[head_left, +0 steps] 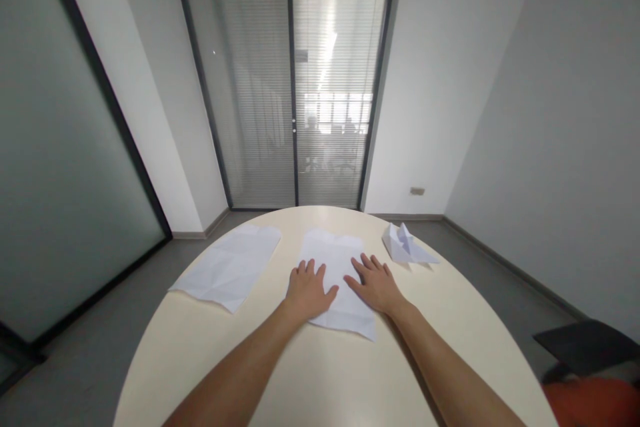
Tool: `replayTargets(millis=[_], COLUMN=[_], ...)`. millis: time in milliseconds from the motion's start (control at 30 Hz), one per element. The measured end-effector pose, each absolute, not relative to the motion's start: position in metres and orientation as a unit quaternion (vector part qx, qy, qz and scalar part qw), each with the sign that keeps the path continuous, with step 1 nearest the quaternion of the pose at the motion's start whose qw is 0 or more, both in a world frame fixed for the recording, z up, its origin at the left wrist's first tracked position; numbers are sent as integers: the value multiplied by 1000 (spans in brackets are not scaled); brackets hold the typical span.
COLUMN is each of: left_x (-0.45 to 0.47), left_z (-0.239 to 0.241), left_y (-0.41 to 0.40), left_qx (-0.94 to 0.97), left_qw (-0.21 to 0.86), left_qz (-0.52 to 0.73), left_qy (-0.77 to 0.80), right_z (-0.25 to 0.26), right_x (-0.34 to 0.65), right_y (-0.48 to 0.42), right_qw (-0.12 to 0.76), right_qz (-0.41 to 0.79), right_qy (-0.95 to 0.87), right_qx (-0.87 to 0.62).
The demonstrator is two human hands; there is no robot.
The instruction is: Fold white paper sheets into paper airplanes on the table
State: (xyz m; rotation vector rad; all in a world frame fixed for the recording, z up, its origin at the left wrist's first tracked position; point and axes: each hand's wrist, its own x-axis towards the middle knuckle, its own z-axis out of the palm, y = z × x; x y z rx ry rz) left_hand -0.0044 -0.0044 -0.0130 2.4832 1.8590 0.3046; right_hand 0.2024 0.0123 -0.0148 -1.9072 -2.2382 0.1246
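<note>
A round cream worktop (320, 373) carries a creased sheet (230, 267) near its far left edge and a middle sheet (333, 257) toward its far edge. The left hand (307, 290) and right hand (375, 283) lie palm-down, side by side on the middle sheet, fingers (311, 269) stretched flat, gripping nothing. A small folded paper (405, 247) sits near the far right edge.

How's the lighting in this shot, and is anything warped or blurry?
Head view: daylight behind the blinds is blown out; the table is lit softly, with faint shadow beside the right forearm. Head view edges: wide-angle warp tilts the walls, and the dark chair at lower right is smeared; the left hand, right hand and the sheet under them are sharp.
</note>
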Motion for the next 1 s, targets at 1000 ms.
replayTargets(millis=[1000], left_x=[-14], left_z=[-18], left_y=[2], left_qx=[824], left_qw=[48], left_qz=[92], left_qy=[557], right_z=[-15], right_x=[212], right_y=[20], right_qw=[158], right_qz=[49], right_qy=[-813], right_qx=[-559])
